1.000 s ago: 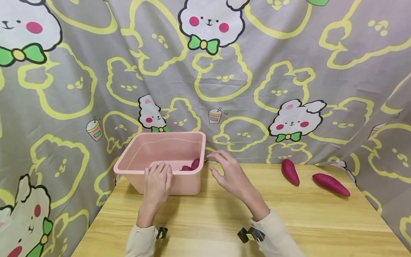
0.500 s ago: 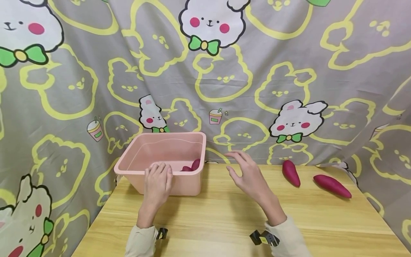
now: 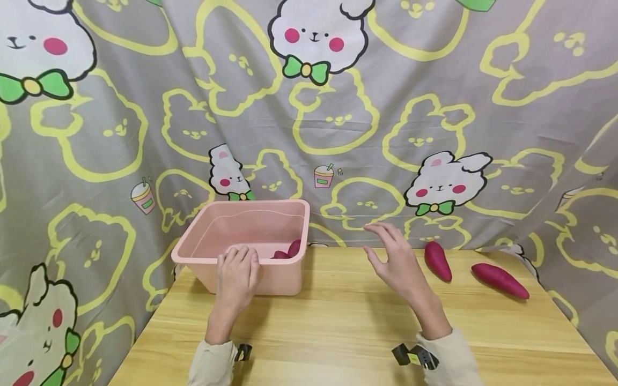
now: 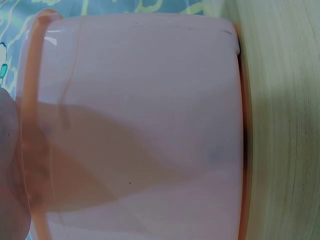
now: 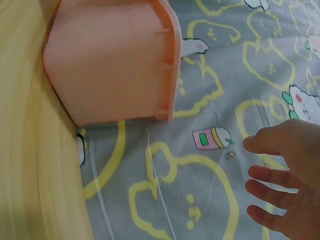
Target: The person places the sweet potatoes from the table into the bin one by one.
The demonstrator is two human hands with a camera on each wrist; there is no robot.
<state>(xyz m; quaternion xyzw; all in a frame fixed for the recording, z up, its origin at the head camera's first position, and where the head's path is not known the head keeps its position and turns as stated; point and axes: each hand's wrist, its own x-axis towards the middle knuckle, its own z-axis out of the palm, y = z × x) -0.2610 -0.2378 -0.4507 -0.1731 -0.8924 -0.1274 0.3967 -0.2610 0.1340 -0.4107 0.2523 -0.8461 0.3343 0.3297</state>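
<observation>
A pink plastic bin [image 3: 280,280] stands on the left of the table. My left hand [image 3: 236,279] grips its near rim, the fingers curled over the edge; the left wrist view shows the bin's outer wall [image 4: 150,100] up close. Inside, at the right end, two purple sweet potatoes [image 3: 295,247] partly show; the near wall hides the rest. My right hand [image 3: 398,265] hovers between the bin and two more sweet potatoes, holding nothing, with fingers apart and slightly bent. One sweet potato [image 3: 438,261] lies just right of it, the other [image 3: 500,280] farther right.
The wooden table [image 3: 328,332] backs onto a grey curtain [image 3: 347,134] printed with rabbits and yellow outlines, which also hangs at both sides. Bare wood lies between the bin and the loose sweet potatoes.
My right hand has moved right, away from the bin's right side toward the loose sweet potatoes. The left hand keeps its grip on the rim, and the bin stays put.
</observation>
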